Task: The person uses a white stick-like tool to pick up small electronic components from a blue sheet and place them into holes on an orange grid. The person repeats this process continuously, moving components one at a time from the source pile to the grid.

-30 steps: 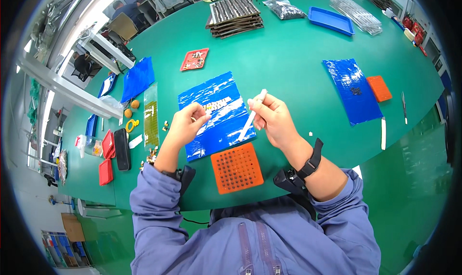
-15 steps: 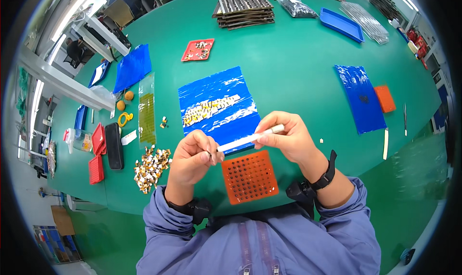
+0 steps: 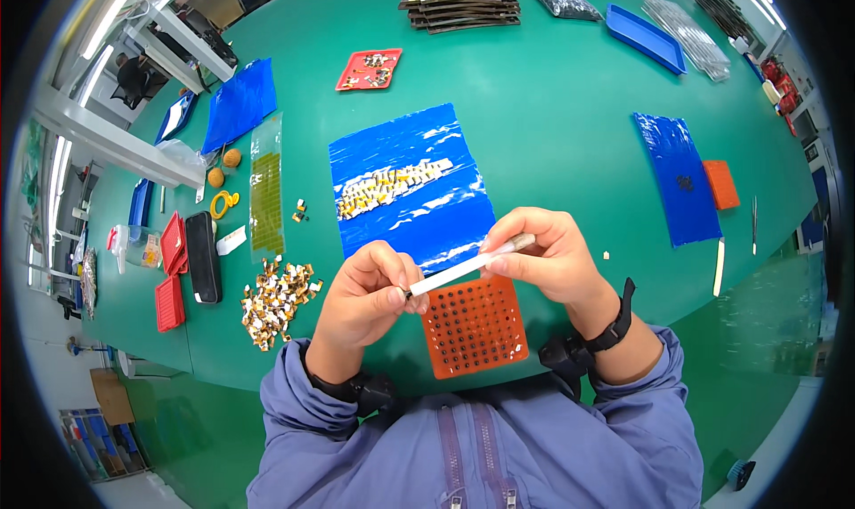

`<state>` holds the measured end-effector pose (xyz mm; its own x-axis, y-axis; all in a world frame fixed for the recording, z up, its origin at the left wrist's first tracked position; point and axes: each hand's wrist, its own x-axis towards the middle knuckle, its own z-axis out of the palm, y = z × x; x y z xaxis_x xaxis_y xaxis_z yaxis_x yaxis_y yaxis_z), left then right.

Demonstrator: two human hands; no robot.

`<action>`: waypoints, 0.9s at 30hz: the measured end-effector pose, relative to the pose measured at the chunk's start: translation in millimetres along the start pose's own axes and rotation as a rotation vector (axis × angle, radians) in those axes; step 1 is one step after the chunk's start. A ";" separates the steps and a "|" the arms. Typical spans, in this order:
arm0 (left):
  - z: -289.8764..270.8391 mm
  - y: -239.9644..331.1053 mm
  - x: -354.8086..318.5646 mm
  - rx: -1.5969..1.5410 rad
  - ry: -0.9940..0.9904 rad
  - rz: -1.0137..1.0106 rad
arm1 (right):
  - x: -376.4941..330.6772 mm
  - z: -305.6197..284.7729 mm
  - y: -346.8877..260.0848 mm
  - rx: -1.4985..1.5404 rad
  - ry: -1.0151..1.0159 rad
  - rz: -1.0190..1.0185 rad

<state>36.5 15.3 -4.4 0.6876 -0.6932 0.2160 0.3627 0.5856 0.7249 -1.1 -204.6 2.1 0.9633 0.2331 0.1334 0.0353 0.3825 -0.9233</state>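
Observation:
My right hand (image 3: 554, 261) grips a slim white pen-like stick (image 3: 452, 272), which slants down to the left. At its lower end, my left hand (image 3: 367, 297) pinches a tiny black piece (image 3: 408, 293) whose kind I cannot make out. Just below the hands lies an orange perforated tray (image 3: 482, 367), many of its holes filled with small black parts. Beyond them a blue film sheet (image 3: 383, 140) carries a band of small white-and-yellow parts (image 3: 396, 188). Left of my left hand sits a loose pile of similar small parts (image 3: 274, 306).
A red tray (image 3: 349, 85) with small parts stands farther back, before a stack of dark trays (image 3: 463, 15). At the left are a black case (image 3: 204, 258) and red boxes (image 3: 168, 304). To the right lie another blue sheet (image 3: 668, 166), an orange block (image 3: 722, 185) and tweezers (image 3: 754, 224).
The view has shifted slightly. The stick tilts more steeply, its left end lower, and both hands stay on it and the black piece at its tip.

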 end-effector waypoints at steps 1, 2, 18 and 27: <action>0.1 -0.1 0.1 -0.003 0.001 0.000 | 0.0 0.0 -0.3 -0.015 0.001 0.000; 0.3 -0.2 0.2 -0.005 0.002 0.001 | -0.1 -0.3 -0.7 -0.027 -0.002 -0.001; -0.4 -1.0 1.0 0.051 -0.001 -0.005 | -1.6 0.2 -8.3 -0.368 -0.073 -0.115; -0.7 -0.7 0.2 0.036 -0.002 0.015 | 0.7 2.4 -11.2 -0.520 -0.081 -0.259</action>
<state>36.8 15.1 -5.3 0.6914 -0.6854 0.2284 0.3297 0.5807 0.7444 -1.4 -206.6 13.4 0.8833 0.2656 0.3864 0.4124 -0.0479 -0.9097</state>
